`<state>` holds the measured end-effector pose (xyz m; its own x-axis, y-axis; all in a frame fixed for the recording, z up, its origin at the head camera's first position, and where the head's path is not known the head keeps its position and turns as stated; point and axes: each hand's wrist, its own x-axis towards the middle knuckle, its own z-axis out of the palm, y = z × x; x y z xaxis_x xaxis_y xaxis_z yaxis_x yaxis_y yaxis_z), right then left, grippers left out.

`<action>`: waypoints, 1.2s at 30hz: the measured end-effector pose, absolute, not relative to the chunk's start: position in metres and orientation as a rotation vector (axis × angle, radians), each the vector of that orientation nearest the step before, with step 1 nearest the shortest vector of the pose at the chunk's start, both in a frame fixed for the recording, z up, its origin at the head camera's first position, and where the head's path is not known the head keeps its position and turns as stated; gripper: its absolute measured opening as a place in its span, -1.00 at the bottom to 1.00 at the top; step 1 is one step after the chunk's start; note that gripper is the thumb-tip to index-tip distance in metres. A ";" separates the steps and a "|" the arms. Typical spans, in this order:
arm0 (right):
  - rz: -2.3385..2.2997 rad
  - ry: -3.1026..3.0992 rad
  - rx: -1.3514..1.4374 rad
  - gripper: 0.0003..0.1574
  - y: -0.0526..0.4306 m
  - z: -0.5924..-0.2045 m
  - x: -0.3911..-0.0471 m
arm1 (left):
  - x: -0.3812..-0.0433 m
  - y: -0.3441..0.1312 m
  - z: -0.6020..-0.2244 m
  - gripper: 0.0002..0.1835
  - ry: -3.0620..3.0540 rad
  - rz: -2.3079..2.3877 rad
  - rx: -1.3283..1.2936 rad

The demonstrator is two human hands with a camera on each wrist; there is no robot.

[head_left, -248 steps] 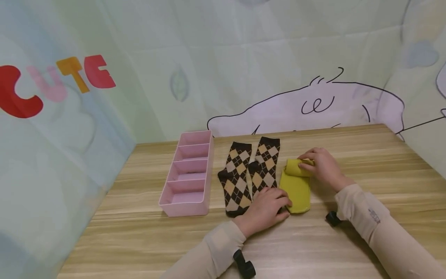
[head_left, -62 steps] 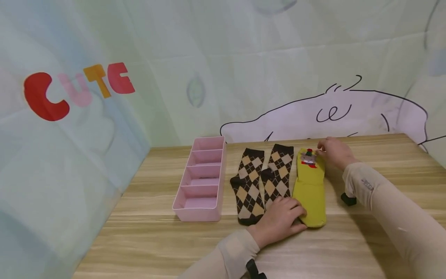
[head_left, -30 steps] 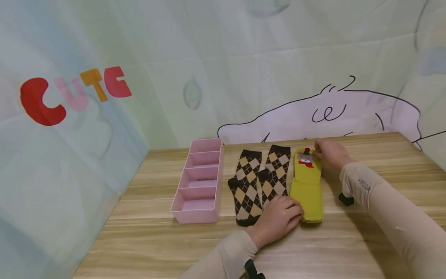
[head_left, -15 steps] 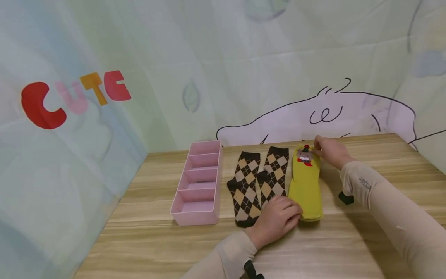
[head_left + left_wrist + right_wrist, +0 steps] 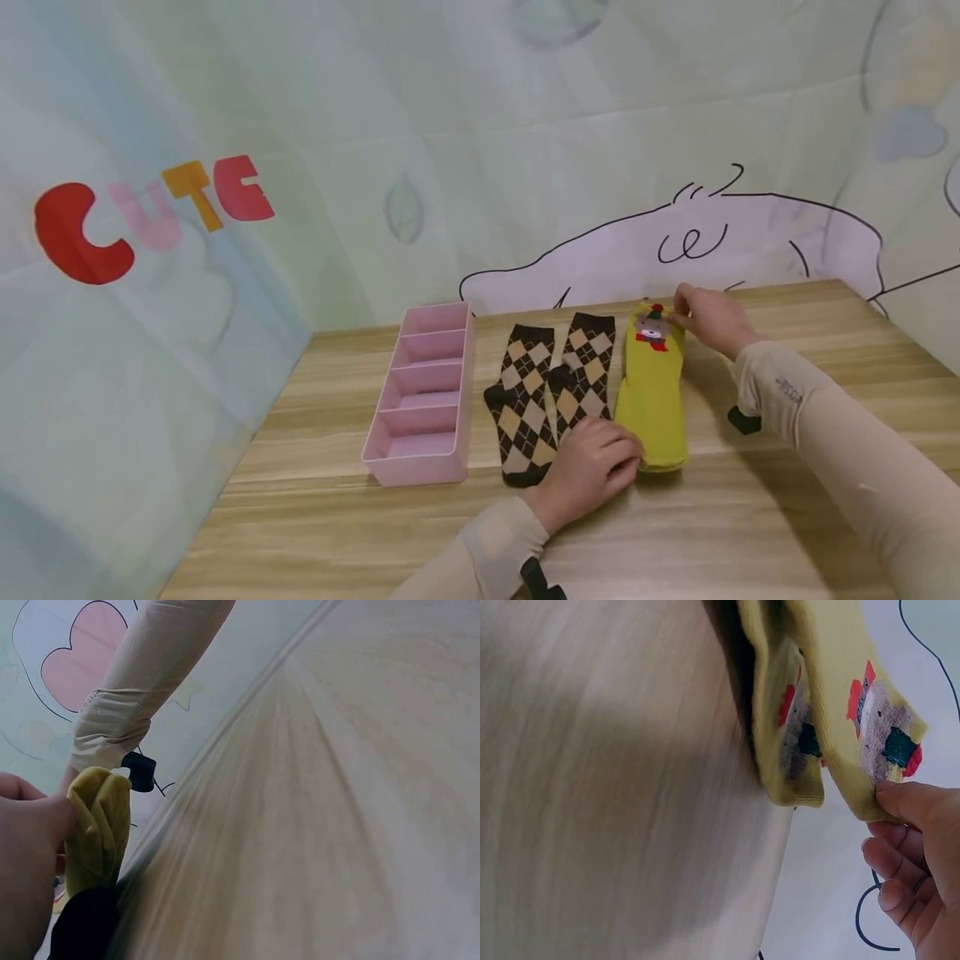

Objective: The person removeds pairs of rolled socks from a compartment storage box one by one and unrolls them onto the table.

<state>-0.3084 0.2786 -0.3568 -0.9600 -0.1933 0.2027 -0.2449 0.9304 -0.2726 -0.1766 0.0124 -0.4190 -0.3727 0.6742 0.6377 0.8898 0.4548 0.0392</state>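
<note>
A pair of yellow socks (image 5: 651, 400), each with a bear patch, lies layered lengthwise, toe end toward me. My right hand (image 5: 714, 318) pinches the cuff corner of the upper sock (image 5: 840, 697) between thumb and index finger. That cuff is raised off the lower sock (image 5: 787, 772), as the right wrist view shows. At the toe end, my left hand (image 5: 588, 468) has its fingers on the near left corner; in the left wrist view its thumb and fingers pinch the yellow fabric (image 5: 97, 825). Two argyle socks (image 5: 525, 404) lie flat to the left, the nearer one's toe hidden behind my left hand.
A pink box (image 5: 420, 396) with several compartments in a row stands left of the argyle socks. The wooden table (image 5: 315, 500) ends at a printed cloth backdrop (image 5: 360, 150) at the back and left. Black wrist-worn pieces (image 5: 744, 419) sit by both cuffs.
The yellow socks were partly rolled up earlier; now they lie stretched out, the crease across their middle gone. My right hand has moved away from me with the cuff; the left stays at the toe.
</note>
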 end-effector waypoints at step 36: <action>0.533 -2.794 0.317 -0.80 0.288 -0.313 -0.284 | -0.184 0.018 -0.409 -0.94 -2.091 -0.469 -1.305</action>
